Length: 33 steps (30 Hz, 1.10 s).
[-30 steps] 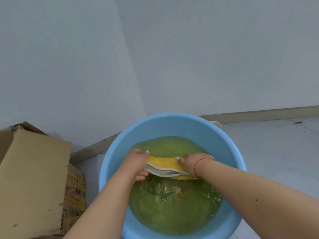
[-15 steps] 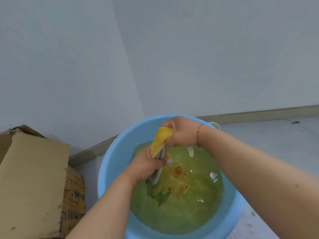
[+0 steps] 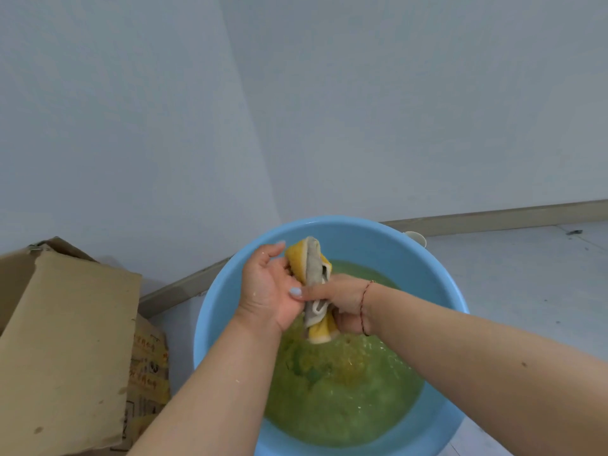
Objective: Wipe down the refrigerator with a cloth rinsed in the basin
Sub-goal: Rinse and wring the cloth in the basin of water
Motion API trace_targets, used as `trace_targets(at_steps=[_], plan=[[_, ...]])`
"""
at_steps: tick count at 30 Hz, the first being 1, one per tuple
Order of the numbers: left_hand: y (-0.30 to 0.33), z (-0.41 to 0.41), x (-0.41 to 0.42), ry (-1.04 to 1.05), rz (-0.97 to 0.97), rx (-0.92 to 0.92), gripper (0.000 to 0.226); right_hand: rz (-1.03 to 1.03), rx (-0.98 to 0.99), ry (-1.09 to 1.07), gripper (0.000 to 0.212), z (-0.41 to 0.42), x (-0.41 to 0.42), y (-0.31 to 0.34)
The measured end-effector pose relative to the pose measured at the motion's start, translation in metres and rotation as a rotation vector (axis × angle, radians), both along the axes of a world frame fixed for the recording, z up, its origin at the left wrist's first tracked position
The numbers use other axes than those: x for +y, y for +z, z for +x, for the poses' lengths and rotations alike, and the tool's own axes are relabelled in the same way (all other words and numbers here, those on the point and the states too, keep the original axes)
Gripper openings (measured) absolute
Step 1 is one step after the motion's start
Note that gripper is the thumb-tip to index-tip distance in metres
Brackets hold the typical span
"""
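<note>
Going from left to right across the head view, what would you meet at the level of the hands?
Cardboard box → left hand → cloth → right hand → right side of the blue basin's rim.

I see the cloth (image 3: 313,284) held upright between both grips, the left hand (image 3: 268,287) touching it on its left and the right hand (image 3: 342,302) clasping it from the right, lower down. Directly beneath the grips sits the basin (image 3: 437,281) on the floor (image 3: 526,274), holding water (image 3: 345,390). Left of the grips, beside the basin, stands a cardboard box (image 3: 65,340); the wall (image 3: 362,110) rises behind.
</note>
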<state>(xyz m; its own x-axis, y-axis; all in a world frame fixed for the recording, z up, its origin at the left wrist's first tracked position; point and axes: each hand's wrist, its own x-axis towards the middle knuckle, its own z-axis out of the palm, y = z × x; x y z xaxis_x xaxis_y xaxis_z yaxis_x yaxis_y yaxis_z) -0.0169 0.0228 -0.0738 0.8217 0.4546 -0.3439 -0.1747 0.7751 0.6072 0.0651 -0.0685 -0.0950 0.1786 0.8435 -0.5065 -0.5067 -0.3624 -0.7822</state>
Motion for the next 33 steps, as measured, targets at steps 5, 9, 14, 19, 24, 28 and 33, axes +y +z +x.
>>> trace_targets(at_steps=[5, 9, 14, 19, 24, 28, 33], plan=[[-0.018, -0.01, 0.018, -0.069, 1.036, 0.534, 0.044, -0.143, 0.211, -0.03, 0.016, 0.026, -0.008, 0.009], [-0.044, -0.028, 0.025, -0.011, 1.862, 0.493, 0.091, -0.081, 0.461, 0.227, 0.046, 0.042, -0.015, 0.01], [-0.048, -0.022, 0.009, -0.266, 2.039, 0.409, 0.045, -0.281, -0.027, 0.705, 0.042, 0.031, -0.018, 0.005], [-0.047, -0.016, -0.001, -0.604, 1.92, 0.683, 0.016, -0.467, -1.354, 0.802, 0.031, 0.018, -0.015, 0.005], [-0.043, -0.007, -0.016, -0.713, 1.553, 0.891, 0.013, -0.182, -1.842, 0.754, 0.032, 0.022, -0.019, -0.014], [-0.026, -0.013, -0.017, -0.841, 0.958, 0.678, 0.022, 0.282, -2.087, 0.491, 0.034, 0.034, -0.029, -0.027], [-0.014, -0.018, -0.007, -0.827, 0.741, 0.628, 0.022, 0.265, -1.868, 0.264, 0.042, 0.036, -0.024, -0.02]])
